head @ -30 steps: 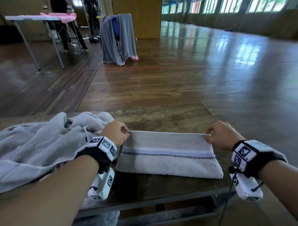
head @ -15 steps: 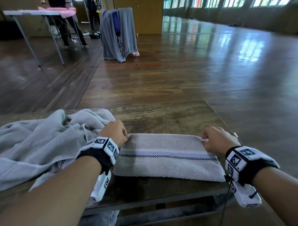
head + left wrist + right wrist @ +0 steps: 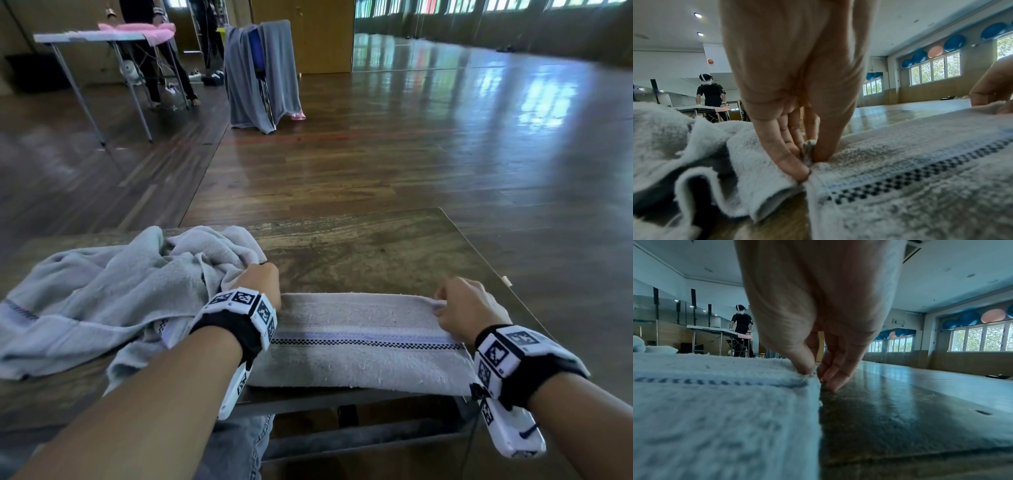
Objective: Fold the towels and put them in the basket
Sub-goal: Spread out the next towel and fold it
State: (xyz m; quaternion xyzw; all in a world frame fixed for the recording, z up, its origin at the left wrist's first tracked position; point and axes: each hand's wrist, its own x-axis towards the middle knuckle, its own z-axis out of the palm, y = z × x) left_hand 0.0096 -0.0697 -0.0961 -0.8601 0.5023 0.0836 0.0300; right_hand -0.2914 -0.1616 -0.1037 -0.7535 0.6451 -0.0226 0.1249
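Note:
A grey towel (image 3: 359,342) with a lilac stripe and a black checked line lies folded into a long strip near the front edge of the wooden table (image 3: 359,246). My left hand (image 3: 260,282) pinches its far left corner (image 3: 807,154) between thumb and fingers. My right hand (image 3: 459,306) pinches the far right corner (image 3: 810,374) the same way, with the other fingertips touching the table. A second, crumpled grey towel (image 3: 102,298) is heaped on the left, against my left hand. No basket is in view.
The table's right edge (image 3: 496,274) runs close to my right hand. Beyond the table is open wooden floor, with a chair draped in grey cloth (image 3: 260,72). A person stands at a folding table (image 3: 92,37) with pink cloth at the far left.
Both hands have drawn the towel's far edge toward me, so the strip now lies closer to the front edge. Each hand still pinches its corner.

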